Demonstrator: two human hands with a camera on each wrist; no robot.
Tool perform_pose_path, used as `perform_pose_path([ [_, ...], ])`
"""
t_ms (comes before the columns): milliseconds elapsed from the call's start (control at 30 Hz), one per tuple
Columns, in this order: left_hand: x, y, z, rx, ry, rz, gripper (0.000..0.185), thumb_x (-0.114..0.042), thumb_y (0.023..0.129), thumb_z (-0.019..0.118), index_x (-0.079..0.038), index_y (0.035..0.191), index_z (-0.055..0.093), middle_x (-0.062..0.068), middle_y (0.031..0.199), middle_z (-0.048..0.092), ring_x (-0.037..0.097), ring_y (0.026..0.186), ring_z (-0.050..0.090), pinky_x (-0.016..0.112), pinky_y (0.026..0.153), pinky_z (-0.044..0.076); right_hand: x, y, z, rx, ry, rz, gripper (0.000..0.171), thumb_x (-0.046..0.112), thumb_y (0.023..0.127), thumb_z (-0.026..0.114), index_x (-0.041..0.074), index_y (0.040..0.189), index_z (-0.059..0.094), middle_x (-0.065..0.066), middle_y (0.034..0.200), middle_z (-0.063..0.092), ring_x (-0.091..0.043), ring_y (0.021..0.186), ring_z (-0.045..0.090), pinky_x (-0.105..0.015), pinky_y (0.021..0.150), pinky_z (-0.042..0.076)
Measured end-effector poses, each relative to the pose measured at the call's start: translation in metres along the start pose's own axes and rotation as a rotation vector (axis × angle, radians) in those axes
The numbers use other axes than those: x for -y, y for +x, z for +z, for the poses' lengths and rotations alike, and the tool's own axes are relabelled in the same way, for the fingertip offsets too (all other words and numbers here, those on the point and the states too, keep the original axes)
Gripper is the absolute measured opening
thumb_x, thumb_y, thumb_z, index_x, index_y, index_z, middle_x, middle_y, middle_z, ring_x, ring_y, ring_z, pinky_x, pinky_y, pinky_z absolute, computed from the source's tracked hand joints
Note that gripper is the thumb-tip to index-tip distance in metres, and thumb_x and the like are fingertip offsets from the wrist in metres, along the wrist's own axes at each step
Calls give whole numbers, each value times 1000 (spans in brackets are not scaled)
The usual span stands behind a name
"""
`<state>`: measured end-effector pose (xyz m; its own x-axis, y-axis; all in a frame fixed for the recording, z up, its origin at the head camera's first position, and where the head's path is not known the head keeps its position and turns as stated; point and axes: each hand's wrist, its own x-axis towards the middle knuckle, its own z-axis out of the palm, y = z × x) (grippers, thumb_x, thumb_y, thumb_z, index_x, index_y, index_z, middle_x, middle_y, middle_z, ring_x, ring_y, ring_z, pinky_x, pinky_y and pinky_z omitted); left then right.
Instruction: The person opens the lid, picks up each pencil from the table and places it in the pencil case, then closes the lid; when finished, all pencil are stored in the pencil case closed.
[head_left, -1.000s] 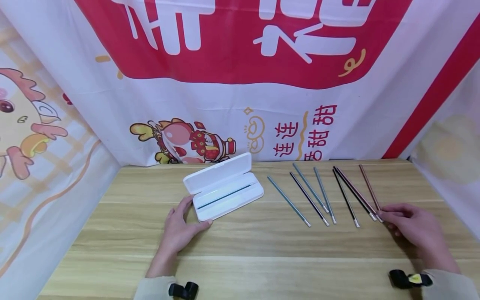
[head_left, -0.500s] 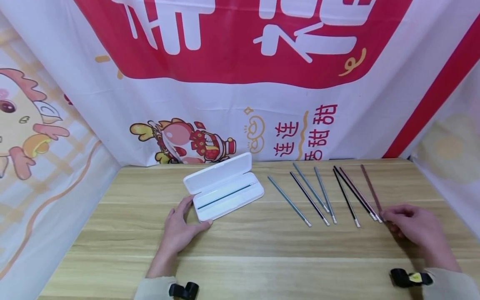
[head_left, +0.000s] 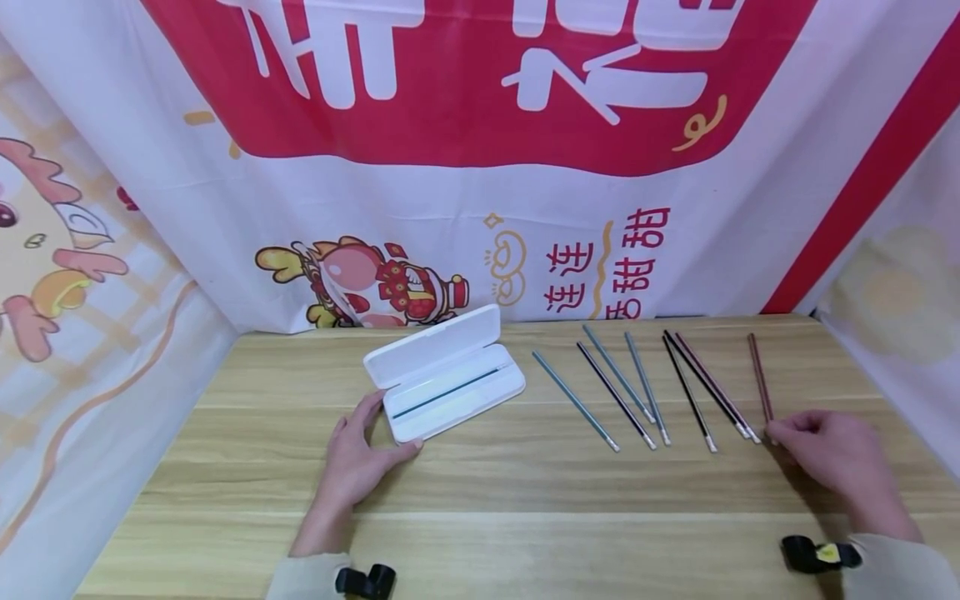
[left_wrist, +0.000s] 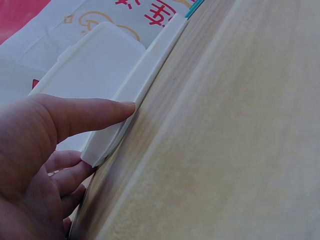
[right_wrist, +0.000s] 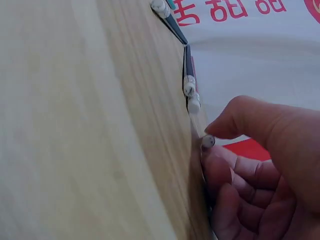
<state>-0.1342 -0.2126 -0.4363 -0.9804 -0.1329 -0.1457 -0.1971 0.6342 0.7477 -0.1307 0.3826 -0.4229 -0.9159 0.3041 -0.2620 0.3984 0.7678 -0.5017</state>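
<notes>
Chopstick [head_left: 760, 377] swung rightward from row

- You have a pale wooden table [head_left: 480, 492] with plank grain.
- An open white case [head_left: 444, 372] lies near its back edge, left of centre.
- Seven loose chopsticks [head_left: 645, 387] lie fanned toward its back right corner.

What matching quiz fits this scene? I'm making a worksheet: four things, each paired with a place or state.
1. white case
2. left hand
3. right hand
4. reddish chopstick

a. pinched at its near tip
b. open, one chopstick inside
c. resting against the case's near corner
d. at the table's right side, pinching

Pairs: 1-b, 2-c, 3-d, 4-a
</notes>
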Motion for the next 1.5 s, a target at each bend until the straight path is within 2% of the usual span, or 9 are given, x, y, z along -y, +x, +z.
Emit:
perform_pose_path([
  [200, 1, 0, 0, -1, 0, 0, 100, -38, 84, 91, -23, 167, 37, 15, 175, 37, 41, 167, 19, 57, 139, -2, -9, 3, 0, 42, 261, -10, 55, 31, 111, 56, -18, 134, 60, 0, 88, 80, -10, 73, 74, -27, 64, 64],
  [333, 1, 0, -1, -4, -1, -1, 100, -37, 84, 91, -23, 167, 37, 15, 175, 37, 42, 167, 19, 58, 139, -2, -15, 5, -4, 110, 433, -25, 58, 27, 114, 49, -24, 141, 50, 4, 89, 82, -6, 76, 79, -26, 70, 67],
  [600, 1, 0, -1, -4, -2, 4, 100, -36, 85, 91, -22, 167, 36, 15, 175, 37, 40, 167, 20, 56, 139, -2, -21, 8, -6, 171, 585, 27, 38, 21, 113, 51, -10, 128, 65, 9, 86, 82, -6, 80, 80, -27, 75, 68],
  [800, 0, -1, -1, -5, 1, 4, 99, -36, 85, 91, -22, 167, 36, 16, 175, 37, 41, 167, 20, 57, 139, -3, -20, 6, -7, 176, 611, 35, 33, 21, 113, 51, -4, 127, 67, 11, 86, 81, -6, 81, 80, -27, 75, 68],
  [967, -1, -1, -1, -4, -1, -1, 100, -36, 85, 91, -22, 167, 36, 15, 175, 36, 41, 167, 20, 57, 139, -2, -16, 3, -9, 189, 653, -2, 23, 25, 113, 54, 16, 112, 76, 13, 87, 81, -4, 81, 78, -24, 73, 67],
  [1100, -1, -1, -2, -3, -1, -5, 100, -36, 85, 91, -22, 167, 36, 15, 175, 36, 41, 167, 20, 57, 139, -2, -7, -1, -7, 177, 620, -78, 19, 26, 112, 59, 29, 103, 76, 15, 88, 81, -2, 79, 76, -21, 70, 65],
  [1167, -1, -1, -1, -3, 1, -6, 100, -36, 84, 91, -22, 167, 36, 15, 175, 37, 41, 167, 20, 57, 139, -2, 0, -3, -6, 189, 573, -102, 19, 28, 111, 60, 20, 114, 77, 13, 90, 81, -3, 81, 76, -22, 71, 65],
  [1333, -1, -1, -1, -1, 6, -12, 100, -38, 84, 91, -23, 167, 37, 16, 175, 37, 43, 167, 19, 58, 139, -2, 19, -8, -1, 247, 464, -116, 51, 32, 112, 58, -8, 143, 59, 8, 101, 82, -5, 86, 75, -26, 74, 65],
  [1500, -1, -1, 0, -2, 9, -9, 99, -38, 84, 91, -23, 167, 37, 16, 174, 38, 43, 167, 20, 58, 139, -1, 34, -15, 5, 268, 443, -177, 47, 29, 110, 63, -9, 138, 61, 3, 102, 81, -8, 87, 75, -28, 74, 65],
])
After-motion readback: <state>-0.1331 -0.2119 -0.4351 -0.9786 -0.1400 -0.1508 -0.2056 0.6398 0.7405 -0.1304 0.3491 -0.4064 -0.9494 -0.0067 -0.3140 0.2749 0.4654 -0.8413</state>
